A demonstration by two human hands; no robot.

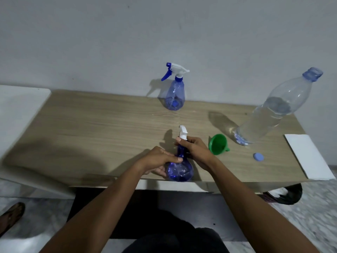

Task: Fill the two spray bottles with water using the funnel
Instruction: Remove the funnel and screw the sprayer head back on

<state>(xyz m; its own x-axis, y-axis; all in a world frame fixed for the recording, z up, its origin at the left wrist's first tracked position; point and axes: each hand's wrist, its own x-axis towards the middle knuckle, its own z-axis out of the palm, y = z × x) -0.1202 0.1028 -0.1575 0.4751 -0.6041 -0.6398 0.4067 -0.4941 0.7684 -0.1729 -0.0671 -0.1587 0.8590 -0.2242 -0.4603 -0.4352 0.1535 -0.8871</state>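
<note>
At table [91,125] six o'clock, my left hand [160,159] grips the near spray bottle [180,168] body; my right hand [195,152] clenches its neck. Light, thin-walled, slippery plastic: hold the bulb firmly.

**Count of things on the tabletop**

Two blue spray bottles: one in the grip [180,168], one beyond it by the wall [175,95]. One green funnel [218,144] right of the grip. One clear water bottle [273,110], uncapped, farther right. One blue cap [258,157]. One white sheet [308,156]. Two hands: left [160,157], right [196,150].
</note>
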